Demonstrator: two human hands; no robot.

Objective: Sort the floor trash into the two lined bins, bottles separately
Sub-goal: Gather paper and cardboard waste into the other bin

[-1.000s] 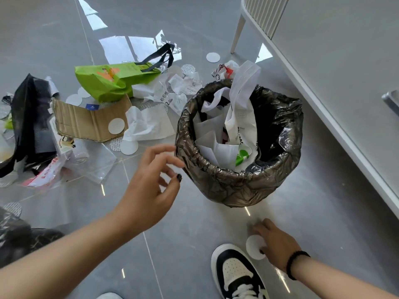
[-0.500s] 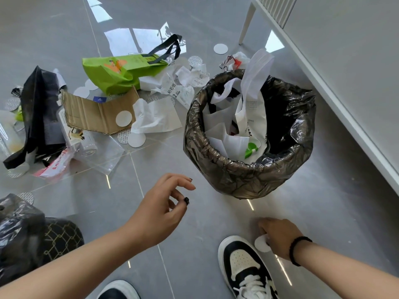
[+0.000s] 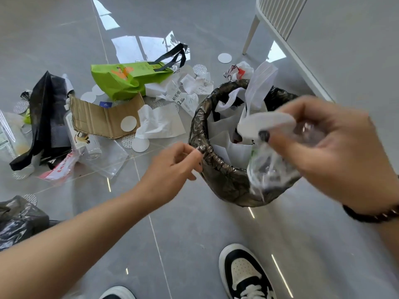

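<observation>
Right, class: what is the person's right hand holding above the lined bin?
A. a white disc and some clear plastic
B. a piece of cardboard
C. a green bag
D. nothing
A: the right hand pinches a white disc and clear plastic above the bin, while the green bag and cardboard lie on the floor.

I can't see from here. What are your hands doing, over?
Right hand holds white disc and clear wrapper over bin. Left hand empty, by rim. Nothing blocking.
</observation>
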